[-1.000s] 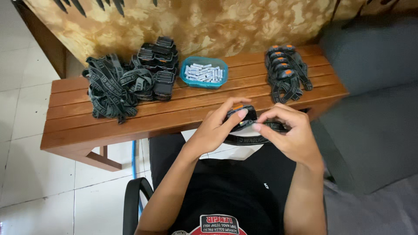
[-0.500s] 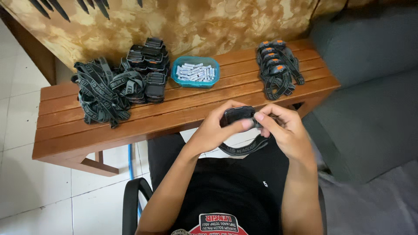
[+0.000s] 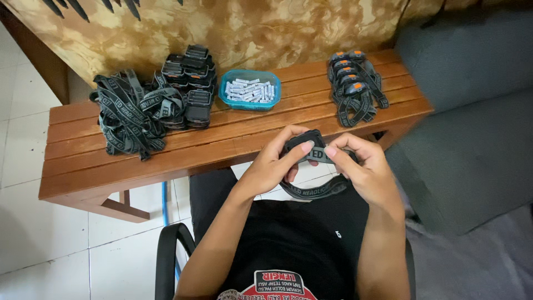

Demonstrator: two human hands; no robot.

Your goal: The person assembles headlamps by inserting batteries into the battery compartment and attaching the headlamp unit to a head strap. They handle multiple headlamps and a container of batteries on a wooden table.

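Since half a second ago, both hands have lifted a little and drawn closer over the headlamp (image 3: 312, 145), and the strap now hangs in a clearer loop below them instead of bunching under the palms. Judging from that, the fitting of strap to lamp body is well in hand but not finished.

Nearest the camera, the person's black shirt and lap fill the bottom of the view, with a black chair arm (image 3: 166, 250) at the lower left. Just above the lap, the left hand (image 3: 275, 161) curls around the left end of the lamp body, thumb pressed on its front. The right hand (image 3: 363, 166) grips the right end, forefinger tip touching the same front face. The grey strap (image 3: 319, 191) droops between the wrists, clear of the lap.

Beyond the hands, the wooden worktop (image 3: 233, 139) carries four groups. A tangle of loose straps (image 3: 130, 114) lies at the left, touching a stack of black lamp bodies (image 3: 191, 83). A blue tray of small white parts (image 3: 250, 90) sits near the middle. Well apart at the right lies a pile of finished headlamps (image 3: 355, 86) with orange tops.
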